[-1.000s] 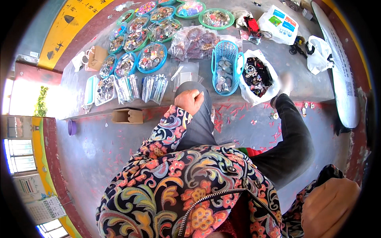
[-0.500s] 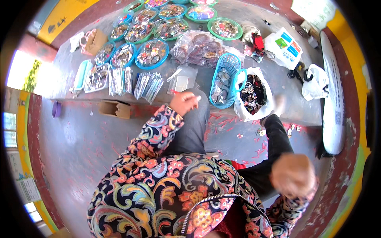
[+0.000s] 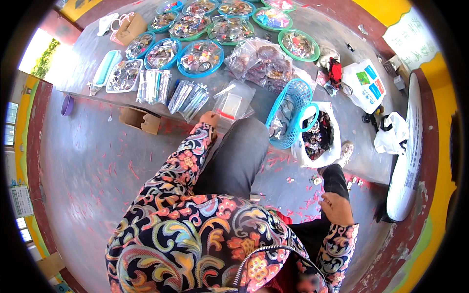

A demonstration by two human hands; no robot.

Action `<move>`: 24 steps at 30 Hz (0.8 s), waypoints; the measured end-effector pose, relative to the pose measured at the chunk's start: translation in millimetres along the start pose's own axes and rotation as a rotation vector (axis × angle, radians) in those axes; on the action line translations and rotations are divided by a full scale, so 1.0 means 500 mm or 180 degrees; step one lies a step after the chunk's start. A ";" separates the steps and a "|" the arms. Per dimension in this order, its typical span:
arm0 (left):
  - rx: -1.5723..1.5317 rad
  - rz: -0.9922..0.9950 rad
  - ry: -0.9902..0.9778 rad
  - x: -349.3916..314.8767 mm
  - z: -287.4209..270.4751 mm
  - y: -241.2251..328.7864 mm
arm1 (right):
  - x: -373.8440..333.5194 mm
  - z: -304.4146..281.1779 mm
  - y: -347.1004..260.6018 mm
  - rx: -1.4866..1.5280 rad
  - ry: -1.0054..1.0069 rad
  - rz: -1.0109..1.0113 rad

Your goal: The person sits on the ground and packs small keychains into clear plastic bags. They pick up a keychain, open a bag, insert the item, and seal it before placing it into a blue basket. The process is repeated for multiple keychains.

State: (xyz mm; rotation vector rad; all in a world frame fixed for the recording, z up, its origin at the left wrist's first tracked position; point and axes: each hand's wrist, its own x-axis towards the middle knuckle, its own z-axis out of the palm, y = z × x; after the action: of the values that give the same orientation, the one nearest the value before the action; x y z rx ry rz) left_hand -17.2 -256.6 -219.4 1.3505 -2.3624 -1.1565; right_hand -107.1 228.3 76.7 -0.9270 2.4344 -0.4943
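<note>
My left hand [image 3: 210, 118], its fingers curled, is at the platform's front edge. It is beside a stack of clear plastic bags [image 3: 244, 92] with a white block and a red strip [image 3: 225, 115] at their lower end. Whether the fingers hold anything is hidden. To its left are bundles of thin wrapped sticks or pens [image 3: 189, 99]. My right hand [image 3: 337, 209] rests palm down on my dark-trousered right leg, fingers loosely stretched, holding nothing. Beyond it stand a white bag [image 3: 333, 146] of dark trinkets and a blue plastic basket [image 3: 279, 142] of clear-wrapped items.
Several round blue and green trays [image 3: 207, 74] of small packaged goods cover the back of the platform. Bags of brown beads [image 3: 264, 61] lie mid-platform. A cardboard box [image 3: 140, 120] sits below the front edge. A white board-like object [image 3: 406, 180] leans at right.
My left hand has moved left and slightly up, away from my knee to beside the clear bags. My right hand has swung up and left onto my leg. The view has shifted.
</note>
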 end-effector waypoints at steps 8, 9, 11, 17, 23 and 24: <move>0.0712 -0.0274 -0.0419 0.050 0.055 0.058 | 0.011 -0.003 -0.008 -0.0246 -0.0251 0.0392; 0.0863 -0.0145 -0.0366 0.060 0.062 0.059 | 0.012 -0.002 -0.007 -0.0262 -0.0244 0.0385; 0.0968 -0.0105 -0.0071 0.063 0.080 0.055 | 0.012 0.001 -0.005 -0.0289 -0.0224 0.0369; 0.1022 -0.0307 0.0258 0.047 0.083 0.099 | 0.016 -0.001 -0.004 -0.0309 -0.0298 0.0467; 0.0801 -0.0309 0.0546 0.070 0.093 0.089 | 0.023 -0.008 -0.001 -0.0319 -0.0318 0.0477; 0.0711 -0.0385 0.0545 0.075 0.094 0.093 | 0.022 -0.009 -0.001 -0.0336 -0.0309 0.0500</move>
State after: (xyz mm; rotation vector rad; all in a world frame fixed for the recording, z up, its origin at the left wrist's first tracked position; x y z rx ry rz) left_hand -92.4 -248.4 -226.3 1.6130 -2.3690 -0.7848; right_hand -116.3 221.1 77.1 -0.7744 2.4392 -0.2610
